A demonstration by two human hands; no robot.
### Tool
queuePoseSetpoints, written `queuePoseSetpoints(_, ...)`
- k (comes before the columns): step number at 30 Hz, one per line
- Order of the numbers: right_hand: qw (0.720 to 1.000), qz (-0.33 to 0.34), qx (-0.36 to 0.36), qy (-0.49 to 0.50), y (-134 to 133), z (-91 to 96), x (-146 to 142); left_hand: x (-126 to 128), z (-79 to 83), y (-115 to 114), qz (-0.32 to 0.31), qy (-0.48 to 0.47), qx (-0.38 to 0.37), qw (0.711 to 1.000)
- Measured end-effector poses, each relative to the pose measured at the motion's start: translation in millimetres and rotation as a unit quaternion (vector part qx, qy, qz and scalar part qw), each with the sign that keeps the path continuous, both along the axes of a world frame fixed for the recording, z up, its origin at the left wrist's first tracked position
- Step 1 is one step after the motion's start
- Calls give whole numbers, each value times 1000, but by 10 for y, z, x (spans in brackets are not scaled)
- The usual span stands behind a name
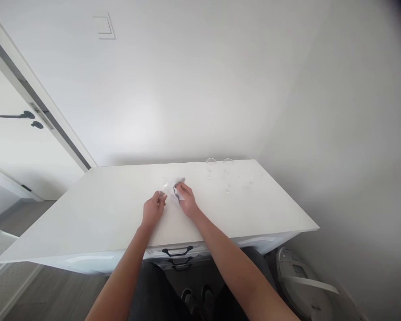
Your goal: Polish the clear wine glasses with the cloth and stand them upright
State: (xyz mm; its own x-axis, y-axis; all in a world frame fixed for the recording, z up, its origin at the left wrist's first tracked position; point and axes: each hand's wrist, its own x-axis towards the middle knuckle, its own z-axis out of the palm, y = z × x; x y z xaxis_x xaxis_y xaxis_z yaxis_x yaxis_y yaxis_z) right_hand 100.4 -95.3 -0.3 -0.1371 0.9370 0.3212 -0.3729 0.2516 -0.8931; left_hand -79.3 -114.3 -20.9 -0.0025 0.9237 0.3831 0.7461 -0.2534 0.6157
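My left hand (153,208) is closed on a clear glass (165,186), apparently a stemmed one, over the white cabinet top (120,209). The glass's outline is faint against the white surface. In my right hand (187,201) is bunched a pale cloth with a dark edge (178,189), held right beside the glass. I cannot tell whether the cloth touches the glass or lies inside it. Further right, several clear glasses stand on the cabinet top, among them one at the back (211,165) and another next to it (227,166). Their transparent shapes are hard to make out.
The cabinet's front has dark drawer handles (177,251) just before my legs. A wall rises behind its back edge. To the left is a white door with a dark handle (18,115). A rounded, pale lidded appliance or bin (302,281) stands on the floor at the right.
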Motion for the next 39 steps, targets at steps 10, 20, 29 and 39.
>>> queuePoseSetpoints(10,984,126,-89,84,-30,93,-51,22,36,-32,-193,-88,-66,975)
queuePoseSetpoints(20,970,-148,129,-140,-104,-27,-296,47,-112,56,-107,53,-32,992)
queuePoseSetpoints(29,907,-82,41,-411,411,310,-103,77,-97,-22,-101,195,-3,976)
queuePoseSetpoints(39,964,261,-54,16,268,255,140,64,-34,-89,-178,123,28,976)
